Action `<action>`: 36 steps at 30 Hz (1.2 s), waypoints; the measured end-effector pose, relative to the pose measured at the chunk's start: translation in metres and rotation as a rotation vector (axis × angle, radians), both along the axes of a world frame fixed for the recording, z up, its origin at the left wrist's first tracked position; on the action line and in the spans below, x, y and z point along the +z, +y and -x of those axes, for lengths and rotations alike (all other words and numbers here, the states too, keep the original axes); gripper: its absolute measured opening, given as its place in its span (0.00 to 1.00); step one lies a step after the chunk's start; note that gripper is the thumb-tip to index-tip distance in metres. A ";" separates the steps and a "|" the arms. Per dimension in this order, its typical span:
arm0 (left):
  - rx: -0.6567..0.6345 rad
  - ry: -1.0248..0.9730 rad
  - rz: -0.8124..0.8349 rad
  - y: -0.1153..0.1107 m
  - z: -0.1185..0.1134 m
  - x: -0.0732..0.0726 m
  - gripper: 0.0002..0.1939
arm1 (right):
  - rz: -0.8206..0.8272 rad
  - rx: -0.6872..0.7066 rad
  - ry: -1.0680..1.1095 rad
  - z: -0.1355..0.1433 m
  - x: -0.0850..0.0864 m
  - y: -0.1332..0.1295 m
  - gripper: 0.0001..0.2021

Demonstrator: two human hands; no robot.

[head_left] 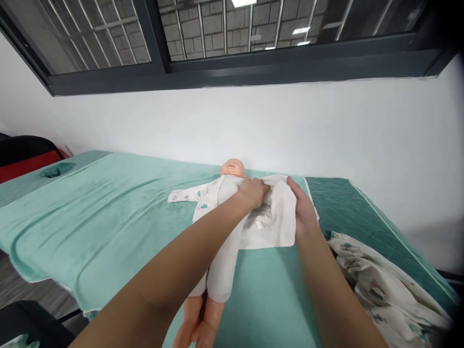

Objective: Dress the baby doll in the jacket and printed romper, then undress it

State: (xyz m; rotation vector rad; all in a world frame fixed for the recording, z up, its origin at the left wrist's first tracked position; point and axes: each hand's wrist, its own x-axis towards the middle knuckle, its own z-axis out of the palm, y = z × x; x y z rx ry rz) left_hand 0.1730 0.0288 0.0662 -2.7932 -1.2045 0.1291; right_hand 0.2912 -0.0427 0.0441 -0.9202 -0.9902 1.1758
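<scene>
A baby doll [232, 167] lies on its back on the green cloth, its head toward the wall and bare feet toward me. It wears white pants and a white printed top [208, 197], with one sleeve stretched out to the left. The top's other side [284, 212] is spread open to the right, its pale inner face up. My left hand [254, 192] is closed at the doll's chest, at the edge of this fabric. My right hand [303, 209] grips the fabric's right edge between thumb and fingers. The doll's arm on that side is hidden.
Green cloths [119, 212] cover the table. A crumpled printed garment [377, 280] lies at the right, beside my right forearm. Behind stands a white wall [326, 125] under a barred window. A black and red chair [29, 154] is at the far left.
</scene>
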 end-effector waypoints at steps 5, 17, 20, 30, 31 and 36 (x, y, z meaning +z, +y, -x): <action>-0.054 -0.100 0.168 0.016 0.034 0.024 0.12 | -0.098 0.184 0.104 0.028 0.000 -0.005 0.21; 0.110 -0.544 0.450 0.019 0.085 0.039 0.25 | -0.103 0.465 -0.095 0.058 0.001 -0.024 0.15; 0.133 -0.605 0.266 0.021 0.081 0.032 0.16 | -0.102 0.545 -0.181 0.059 0.005 -0.029 0.15; 0.359 -0.911 -0.151 -0.003 0.121 -0.004 0.11 | -0.177 0.443 -0.232 0.049 0.005 -0.029 0.11; 0.377 -0.981 -0.155 -0.014 0.132 -0.013 0.11 | -0.185 0.396 -0.237 0.046 0.004 -0.027 0.10; 0.633 -1.180 0.019 -0.090 0.189 -0.067 0.10 | -0.213 0.161 -0.290 0.044 -0.011 -0.023 0.07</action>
